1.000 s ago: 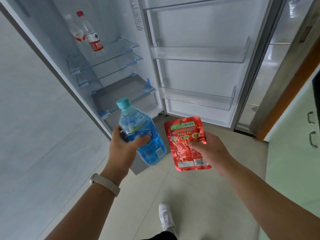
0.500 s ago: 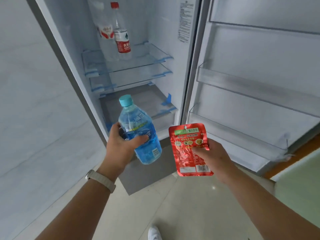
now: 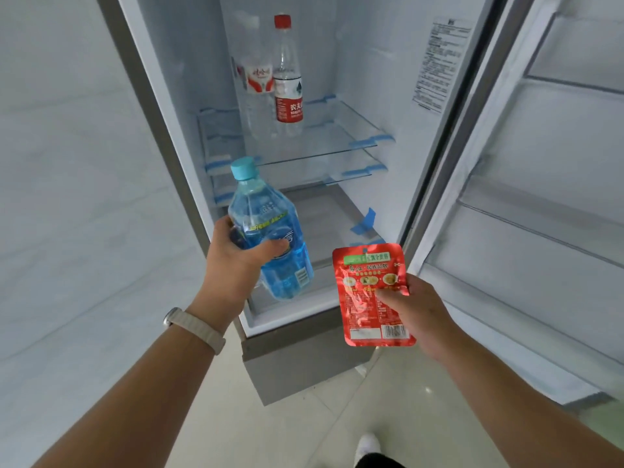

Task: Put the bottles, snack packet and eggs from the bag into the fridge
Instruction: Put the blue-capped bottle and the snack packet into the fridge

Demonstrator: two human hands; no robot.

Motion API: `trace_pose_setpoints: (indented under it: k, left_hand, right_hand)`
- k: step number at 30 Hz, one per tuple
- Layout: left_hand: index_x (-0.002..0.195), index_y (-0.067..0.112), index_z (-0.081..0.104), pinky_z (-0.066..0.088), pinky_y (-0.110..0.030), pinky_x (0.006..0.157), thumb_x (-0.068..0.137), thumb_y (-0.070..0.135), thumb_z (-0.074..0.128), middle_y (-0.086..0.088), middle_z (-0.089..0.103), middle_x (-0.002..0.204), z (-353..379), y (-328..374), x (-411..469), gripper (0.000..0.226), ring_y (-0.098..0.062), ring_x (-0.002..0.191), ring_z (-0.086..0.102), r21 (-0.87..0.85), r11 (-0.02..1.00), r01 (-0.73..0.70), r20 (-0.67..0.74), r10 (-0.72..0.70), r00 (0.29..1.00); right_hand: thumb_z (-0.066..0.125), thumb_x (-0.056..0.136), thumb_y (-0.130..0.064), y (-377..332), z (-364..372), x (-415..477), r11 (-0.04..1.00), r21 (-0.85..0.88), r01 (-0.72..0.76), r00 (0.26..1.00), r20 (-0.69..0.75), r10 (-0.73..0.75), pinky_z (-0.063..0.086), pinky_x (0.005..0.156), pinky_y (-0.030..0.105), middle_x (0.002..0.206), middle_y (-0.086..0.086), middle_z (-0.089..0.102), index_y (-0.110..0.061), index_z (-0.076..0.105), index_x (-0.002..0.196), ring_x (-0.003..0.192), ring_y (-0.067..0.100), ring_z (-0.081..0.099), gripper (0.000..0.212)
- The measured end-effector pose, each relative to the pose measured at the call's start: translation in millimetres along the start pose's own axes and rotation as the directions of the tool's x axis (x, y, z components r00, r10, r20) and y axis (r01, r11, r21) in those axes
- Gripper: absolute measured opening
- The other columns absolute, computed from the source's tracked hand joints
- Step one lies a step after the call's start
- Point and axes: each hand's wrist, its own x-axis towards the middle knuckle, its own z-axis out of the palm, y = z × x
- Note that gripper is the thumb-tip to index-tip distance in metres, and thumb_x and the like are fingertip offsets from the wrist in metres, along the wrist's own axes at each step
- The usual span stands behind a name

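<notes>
Left hand (image 3: 236, 255) gripping blue bottle (image 3: 270, 238), right hand (image 3: 415, 309) pinching snack packet (image 3: 371, 295)

Looks like a home kitchen. Tall fridge (image 3: 337, 45) w/ door (image 3: 557, 197) swung open, glass shelves (image 3: 324, 143) inside, two water bottles (image 3: 270, 82) standing on the top one. Pale glossy floor tiles (image 3: 287, 427) underfoot, plain light wall (image 3: 67, 163) just left of the fridge. Domestic appliance, no shop fittings visible.
</notes>
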Motion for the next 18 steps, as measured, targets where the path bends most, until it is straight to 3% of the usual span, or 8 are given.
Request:
trace_pose_setpoints:
  k: [7, 12, 18]
  left_hand:
    - [0.125, 0.01, 0.052, 0.058, -0.048, 0.089, 0.052, 0.018, 0.089, -0.005, 0.071, 0.111, 17.4, 27.8, 51.5, 0.082, -0.023, 0.1, 0.072, 0.014, 0.998, -0.061, -0.022, 0.061, 0.998]
    - [0.119, 0.015, 0.055, 0.059, -0.045, 0.086, 0.045, 0.027, 0.089, -0.002, 0.073, 0.108, 39.4, 50.9, 92.3, 0.083, -0.021, 0.098, 0.073, 0.025, 0.994, -0.107, -0.063, 0.109, 0.992]
    - [0.108, 0.022, 0.056, 0.06, -0.031, 0.078, 0.067, 0.0, 0.086, 0.003, 0.073, 0.102, 66.9, 73.5, 141.1, 0.056, -0.014, 0.092, 0.073, 0.1, 0.983, -0.155, -0.111, 0.165, 0.98]
  right_hand:
    - [0.069, 0.089, -0.032, -5.4, 11.7, 55.9, 0.999, 0.038, -0.013, 0.997, 0.07, 0.01, 0.056, 0.089, 0.048, 0.094, -0.003, 0.076, -0.023, 0.066, 0.103, 0.086, 0.02, 0.074, 0.017]
    - [0.068, 0.09, -0.033, -10.6, 16.0, 111.7, 0.999, 0.047, -0.014, 0.994, 0.113, 0.008, 0.058, 0.086, 0.044, 0.092, -0.004, 0.076, -0.024, 0.065, 0.101, 0.084, 0.017, 0.074, 0.015]
    - [0.066, 0.091, -0.031, -17.4, 17.6, 181.8, 0.993, 0.108, -0.044, 0.984, 0.177, 0.024, 0.058, 0.082, 0.038, 0.091, -0.004, 0.076, -0.023, 0.065, 0.1, 0.082, 0.015, 0.074, 0.012]
